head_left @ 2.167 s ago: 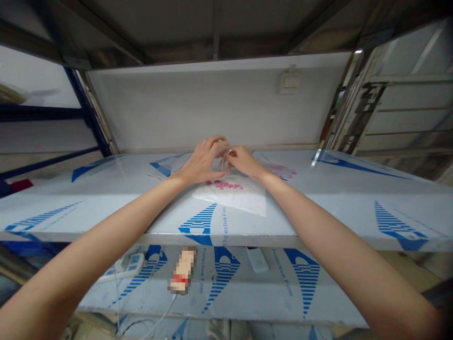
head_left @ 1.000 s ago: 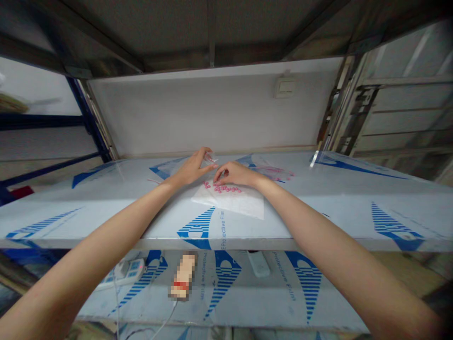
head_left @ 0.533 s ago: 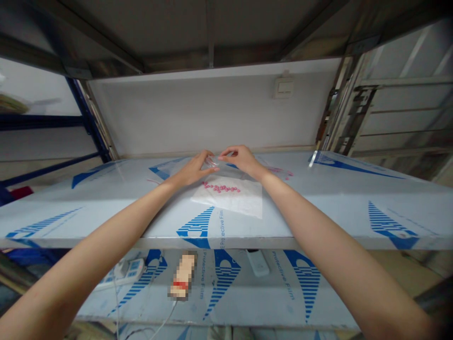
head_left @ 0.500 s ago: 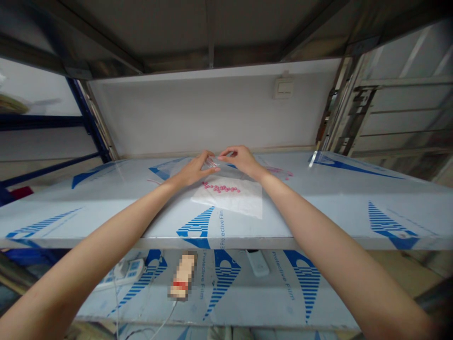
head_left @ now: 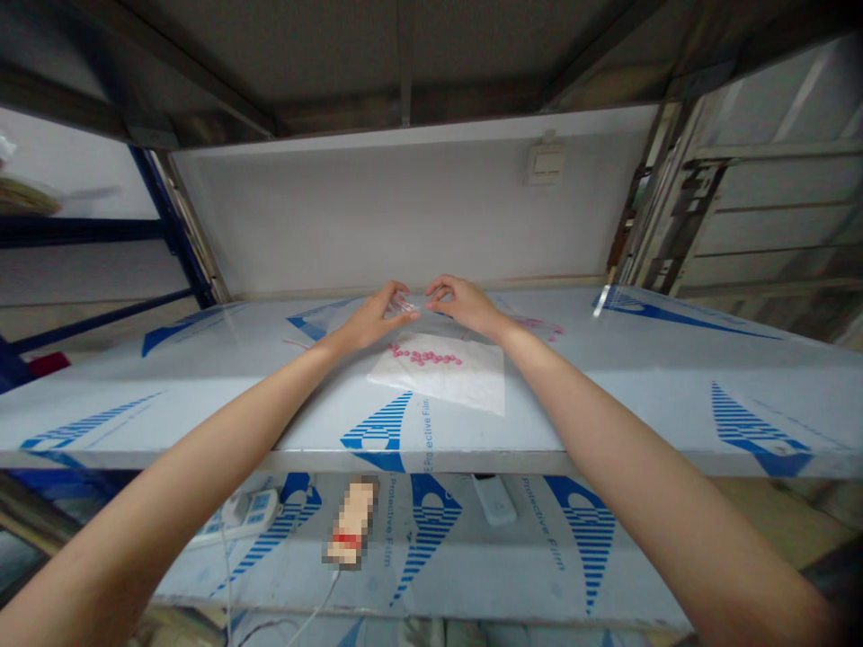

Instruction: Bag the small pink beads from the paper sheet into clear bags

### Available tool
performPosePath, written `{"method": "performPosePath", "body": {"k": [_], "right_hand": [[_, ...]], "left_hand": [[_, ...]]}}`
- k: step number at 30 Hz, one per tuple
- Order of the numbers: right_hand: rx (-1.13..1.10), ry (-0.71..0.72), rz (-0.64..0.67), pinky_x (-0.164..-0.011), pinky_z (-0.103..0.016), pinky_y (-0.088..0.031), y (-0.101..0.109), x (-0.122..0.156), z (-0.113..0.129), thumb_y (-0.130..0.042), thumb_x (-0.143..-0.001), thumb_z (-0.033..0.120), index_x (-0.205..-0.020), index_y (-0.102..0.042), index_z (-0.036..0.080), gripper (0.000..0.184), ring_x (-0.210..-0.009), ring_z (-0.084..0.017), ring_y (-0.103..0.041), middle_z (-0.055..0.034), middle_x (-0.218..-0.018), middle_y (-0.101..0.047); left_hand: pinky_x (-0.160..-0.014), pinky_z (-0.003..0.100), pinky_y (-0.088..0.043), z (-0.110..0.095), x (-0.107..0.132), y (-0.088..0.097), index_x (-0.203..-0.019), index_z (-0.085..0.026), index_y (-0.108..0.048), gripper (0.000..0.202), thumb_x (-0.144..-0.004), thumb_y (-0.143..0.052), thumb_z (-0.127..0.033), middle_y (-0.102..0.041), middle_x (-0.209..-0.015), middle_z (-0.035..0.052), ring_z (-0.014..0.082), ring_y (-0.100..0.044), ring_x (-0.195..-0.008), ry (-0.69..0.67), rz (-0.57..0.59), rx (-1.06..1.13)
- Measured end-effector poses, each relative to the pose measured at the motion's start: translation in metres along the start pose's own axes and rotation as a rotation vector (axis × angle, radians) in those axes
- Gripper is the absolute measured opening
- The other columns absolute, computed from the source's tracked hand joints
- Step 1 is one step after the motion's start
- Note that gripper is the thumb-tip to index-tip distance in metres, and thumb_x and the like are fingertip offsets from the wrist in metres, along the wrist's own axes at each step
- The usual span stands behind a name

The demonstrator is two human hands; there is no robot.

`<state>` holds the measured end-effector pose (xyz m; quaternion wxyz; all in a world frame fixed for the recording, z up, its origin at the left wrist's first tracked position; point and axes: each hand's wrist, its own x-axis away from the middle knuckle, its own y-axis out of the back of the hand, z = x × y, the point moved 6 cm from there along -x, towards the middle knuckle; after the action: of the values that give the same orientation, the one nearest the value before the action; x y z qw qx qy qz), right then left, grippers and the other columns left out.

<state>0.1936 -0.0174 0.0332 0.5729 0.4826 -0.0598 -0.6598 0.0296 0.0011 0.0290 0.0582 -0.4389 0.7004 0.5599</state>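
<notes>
At the back of the upper shelf, my left hand (head_left: 368, 322) is closed around a small clear plastic object (head_left: 403, 304), its exact kind hard to make out. My right hand (head_left: 465, 304) is just right of it, thumb and fingers bent together in a pinch. Whatever those fingertips hold is too small to see. Below both hands, a row of pink beads (head_left: 426, 358) rests on a white sheet (head_left: 472, 386). More pink pieces (head_left: 539, 325) lie beyond my right wrist, partly hidden by it.
The metal shelf (head_left: 627, 386) carries blue-printed film. A lower shelf (head_left: 499, 571) holds a power strip (head_left: 260, 510), a blurred-out item with a white cable (head_left: 351, 521) and a pale device (head_left: 494, 499). A wall switch (head_left: 546, 163) is behind; another shelf (head_left: 337, 63) hangs low overhead.
My right fingertips have drawn slightly away from the clear plastic object, and the gap between the hands is a little wider. My left hand keeps its hold. The view has shifted slightly.
</notes>
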Motion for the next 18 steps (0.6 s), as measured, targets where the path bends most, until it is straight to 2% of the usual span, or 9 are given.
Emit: {"method": "performPosePath", "body": {"k": [3,5,8,12,18], "right_hand": [[-0.076,0.032,0.276,-0.075,-0.027,-0.046,-0.023,0.005,-0.001,-0.070,-0.078,0.022,-0.091,-0.073,0.017,0.014,-0.081,-0.017,-0.064,-0.0053,-0.093,-0.073],[-0.083,0.037,0.368,-0.076,-0.028,-0.046,-0.033,0.009,-0.001,-0.071,-0.077,0.023,-0.089,-0.074,0.018,0.013,-0.081,-0.018,-0.064,-0.0058,-0.093,-0.074],[-0.085,0.043,0.442,-0.074,-0.027,-0.047,-0.041,0.013,0.000,-0.072,-0.077,0.024,-0.089,-0.074,0.017,0.014,-0.079,-0.017,-0.064,-0.0068,-0.092,-0.074],[-0.112,0.067,0.548,-0.070,-0.027,-0.046,-0.048,0.016,0.002,-0.071,-0.077,0.028,-0.086,-0.075,0.015,0.016,-0.073,-0.016,-0.062,-0.0065,-0.086,-0.073],[-0.132,0.046,0.581,-0.068,-0.026,-0.045,-0.049,0.017,0.003,-0.071,-0.075,0.024,-0.081,-0.075,0.016,0.011,-0.070,-0.014,-0.062,-0.0053,-0.081,-0.073]], "left_hand": [[-0.089,0.039,-0.047,0.003,0.000,0.000,-0.119,-0.019,-0.049,0.054,-0.084,-0.054,-0.060,-0.064,-0.114,0.0128,0.0259,-0.062,-0.100,0.016,0.003,0.022],[-0.089,0.040,-0.047,0.004,0.000,0.000,-0.119,-0.019,-0.048,0.054,-0.084,-0.054,-0.060,-0.064,-0.115,0.0130,0.0265,-0.062,-0.099,0.030,-0.008,0.037],[-0.087,0.042,-0.048,0.005,0.000,0.001,-0.120,-0.019,-0.047,0.056,-0.083,-0.055,-0.060,-0.065,-0.113,0.0137,0.0278,-0.063,-0.098,0.064,-0.033,0.070],[-0.092,0.042,-0.046,0.008,0.000,0.000,-0.122,-0.017,-0.041,0.056,-0.086,-0.051,-0.059,-0.062,-0.118,0.0162,0.0282,-0.061,-0.106,0.092,-0.061,0.140],[-0.102,0.045,-0.040,0.011,-0.001,-0.002,-0.126,-0.015,-0.032,0.058,-0.089,-0.048,-0.056,-0.063,-0.118,0.0180,0.0266,-0.058,-0.115,0.074,-0.065,0.211]]}}
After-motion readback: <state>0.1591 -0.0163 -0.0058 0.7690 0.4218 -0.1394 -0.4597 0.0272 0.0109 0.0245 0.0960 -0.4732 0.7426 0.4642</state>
